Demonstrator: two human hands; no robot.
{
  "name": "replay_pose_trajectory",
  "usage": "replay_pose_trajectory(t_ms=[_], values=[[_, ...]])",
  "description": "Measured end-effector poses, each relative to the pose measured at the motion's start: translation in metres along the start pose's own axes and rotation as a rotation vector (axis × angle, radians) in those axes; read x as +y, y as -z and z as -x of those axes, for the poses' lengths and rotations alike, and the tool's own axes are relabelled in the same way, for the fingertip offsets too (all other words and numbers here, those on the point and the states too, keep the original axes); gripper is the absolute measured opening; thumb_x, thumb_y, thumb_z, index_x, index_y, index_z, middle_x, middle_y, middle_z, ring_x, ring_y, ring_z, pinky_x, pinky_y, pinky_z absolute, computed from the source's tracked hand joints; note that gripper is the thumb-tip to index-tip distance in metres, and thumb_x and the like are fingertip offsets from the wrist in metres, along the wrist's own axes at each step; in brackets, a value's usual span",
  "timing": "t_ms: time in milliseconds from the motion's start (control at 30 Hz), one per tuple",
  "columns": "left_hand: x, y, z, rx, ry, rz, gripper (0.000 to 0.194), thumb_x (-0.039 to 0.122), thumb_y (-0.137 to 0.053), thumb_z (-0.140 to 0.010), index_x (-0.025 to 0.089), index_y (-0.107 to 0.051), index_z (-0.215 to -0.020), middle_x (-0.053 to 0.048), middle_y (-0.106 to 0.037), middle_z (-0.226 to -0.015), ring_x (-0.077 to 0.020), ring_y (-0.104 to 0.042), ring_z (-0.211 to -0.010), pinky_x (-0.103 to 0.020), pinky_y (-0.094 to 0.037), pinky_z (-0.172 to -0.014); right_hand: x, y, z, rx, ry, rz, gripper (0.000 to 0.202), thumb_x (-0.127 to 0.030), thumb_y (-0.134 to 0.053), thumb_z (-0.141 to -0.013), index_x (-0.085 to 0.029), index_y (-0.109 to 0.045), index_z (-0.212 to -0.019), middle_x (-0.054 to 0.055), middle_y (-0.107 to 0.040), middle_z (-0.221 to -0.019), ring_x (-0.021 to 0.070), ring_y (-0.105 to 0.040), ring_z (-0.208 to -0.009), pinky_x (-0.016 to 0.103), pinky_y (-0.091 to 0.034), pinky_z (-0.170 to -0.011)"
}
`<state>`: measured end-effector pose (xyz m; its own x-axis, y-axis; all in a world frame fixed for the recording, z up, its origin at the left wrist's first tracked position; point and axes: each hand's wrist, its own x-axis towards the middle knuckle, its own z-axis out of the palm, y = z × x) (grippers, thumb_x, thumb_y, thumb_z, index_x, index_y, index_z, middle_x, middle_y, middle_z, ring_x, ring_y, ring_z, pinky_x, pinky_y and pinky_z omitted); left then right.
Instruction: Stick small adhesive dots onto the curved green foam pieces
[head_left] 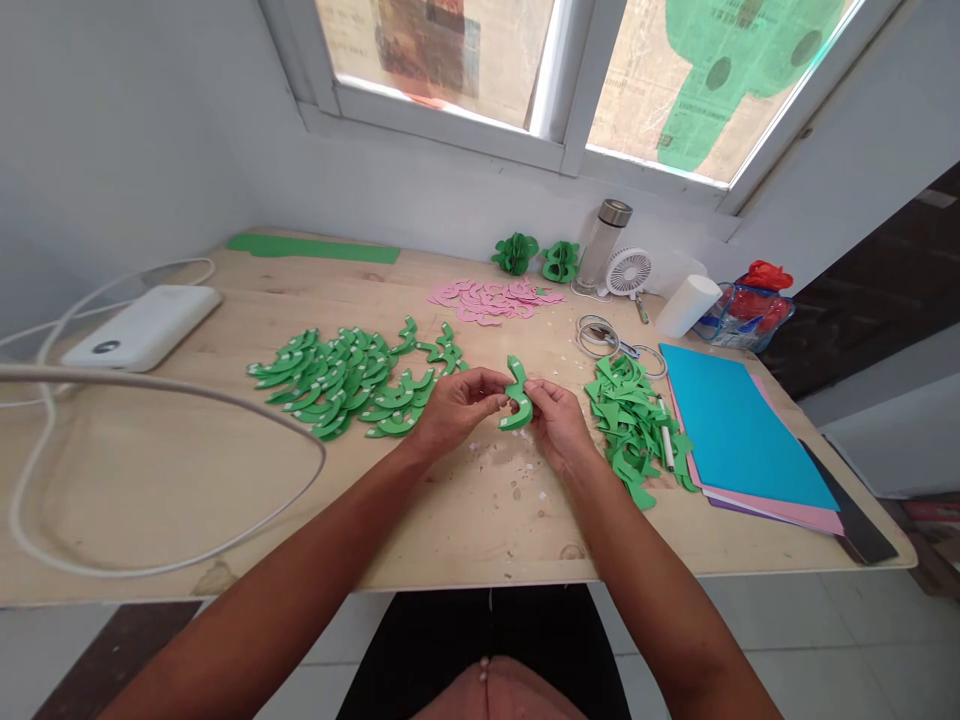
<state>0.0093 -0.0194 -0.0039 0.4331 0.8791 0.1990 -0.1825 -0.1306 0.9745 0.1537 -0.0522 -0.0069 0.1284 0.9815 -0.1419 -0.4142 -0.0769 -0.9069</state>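
A curved green piece (pixel 517 393) with small white patches is held up between my two hands above the middle of the table. My left hand (pixel 463 405) pinches it from the left, and the fingers of my right hand (pixel 556 415) close on its right edge. Left of my hands lies a spread pile of similar curved green pieces (pixel 337 375), many with white patches. To the right is a heap of green scraps (pixel 626 410) with a white pen on it.
Pink pieces (pixel 491 300), two green paper shapes (pixel 515 254), a bottle (pixel 602 245) and a small fan (pixel 628 272) stand behind. Blue sheets (pixel 750 425) lie right, near tape rings (pixel 598 337). A white cable (pixel 319 470) loops left beside a power bank (pixel 142 328).
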Motion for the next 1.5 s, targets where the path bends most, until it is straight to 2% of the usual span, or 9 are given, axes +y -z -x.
replay_pose_trajectory(t_ms=[333,967,1267,1500], values=[[-0.002,0.001,-0.001,-0.004,-0.011,-0.019,0.026,0.029,-0.072,-0.068,0.015,-0.066,-0.089,-0.004,-0.07,-0.075,-0.0181,-0.067,-0.071,-0.032,-0.053,-0.072,0.001,0.0,0.0,0.007,0.0,0.015,0.022,-0.037,-0.072,-0.064,-0.016,-0.066,-0.066,-0.001,-0.063,-0.058,0.01,-0.053,-0.051,0.022,-0.044,-0.052],[-0.003,0.001,-0.001,-0.013,-0.089,-0.214,0.018,0.026,-0.066,-0.072,0.016,-0.066,-0.088,-0.003,-0.07,-0.077,-0.0177,-0.067,-0.072,-0.03,-0.053,-0.071,0.003,0.002,-0.001,0.032,0.038,0.081,0.022,-0.036,-0.069,-0.066,-0.015,-0.064,-0.063,-0.002,-0.061,-0.056,0.0084,-0.051,-0.05,0.019,-0.041,-0.048],[0.004,-0.003,0.001,0.028,-0.007,-0.011,0.024,0.026,-0.07,-0.07,0.015,-0.063,-0.09,-0.003,-0.068,-0.076,-0.0173,-0.066,-0.072,-0.029,-0.052,-0.07,0.0,-0.001,0.0,0.047,0.135,0.157,0.02,-0.034,-0.066,-0.068,-0.015,-0.065,-0.066,-0.002,-0.06,-0.057,0.0089,-0.052,-0.051,0.02,-0.04,-0.05],[0.004,-0.004,0.0,0.058,0.059,0.072,0.022,0.029,-0.072,-0.068,0.015,-0.064,-0.082,-0.002,-0.067,-0.073,-0.0144,-0.065,-0.064,-0.027,-0.051,-0.064,0.0,-0.001,0.001,0.032,0.162,0.204,0.02,-0.035,-0.065,-0.07,-0.015,-0.066,-0.067,-0.001,-0.062,-0.06,0.0109,-0.054,-0.054,0.022,-0.041,-0.053]])
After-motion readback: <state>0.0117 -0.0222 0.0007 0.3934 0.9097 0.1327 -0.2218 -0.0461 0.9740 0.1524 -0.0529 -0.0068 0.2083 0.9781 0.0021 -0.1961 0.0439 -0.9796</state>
